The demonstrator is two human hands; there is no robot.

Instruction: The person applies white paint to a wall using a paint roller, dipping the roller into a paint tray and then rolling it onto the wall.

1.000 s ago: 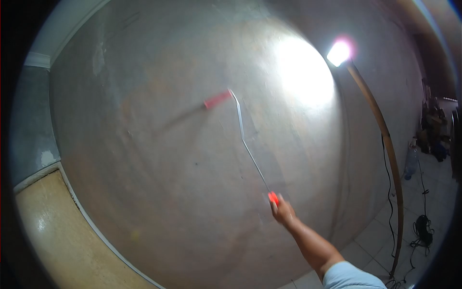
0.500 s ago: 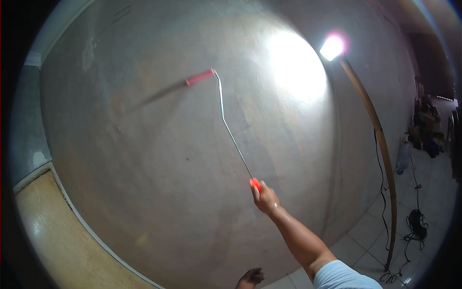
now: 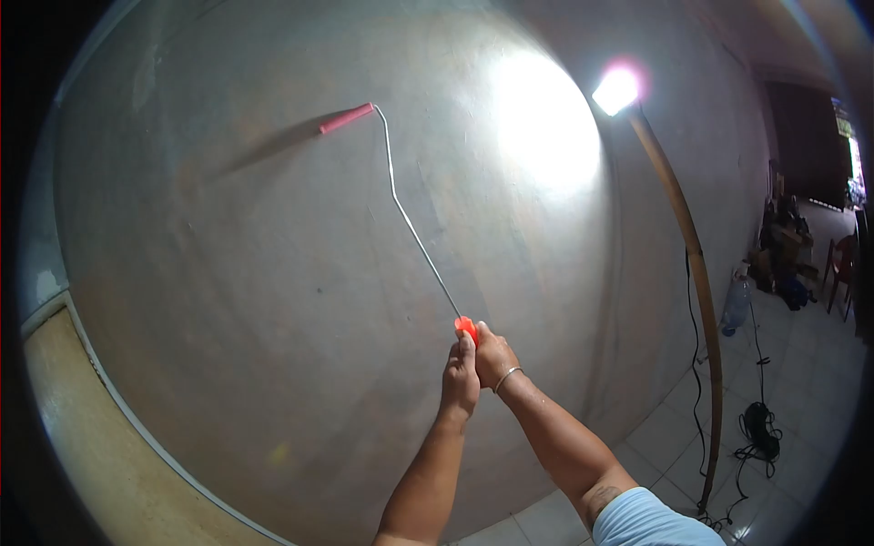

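A paint roller (image 3: 347,118) with a pinkish-red sleeve lies against or very close to the grey wall (image 3: 273,318); its shadow falls to the left. From the sleeve a long bent metal rod (image 3: 414,232) runs down to an orange-red handle (image 3: 466,328). Both my hands are closed around that handle. My left hand (image 3: 461,375) grips it from the left side, thumb up along it. My right hand (image 3: 496,355), with a bracelet at the wrist, wraps it from the right. The handle's lower end is hidden by the hands.
To the right, a bright lamp (image 3: 617,89) tops a curved wooden pole (image 3: 696,264) with a cable beside it. Coiled black cable (image 3: 758,432) and a clear plastic bottle (image 3: 736,302) sit on the tiled floor. A red chair (image 3: 843,266) and piled items are farther back.
My left hand has risen from the bottom edge and taken hold of the handle beside my right hand. In the view, the roller appears farther up and left.
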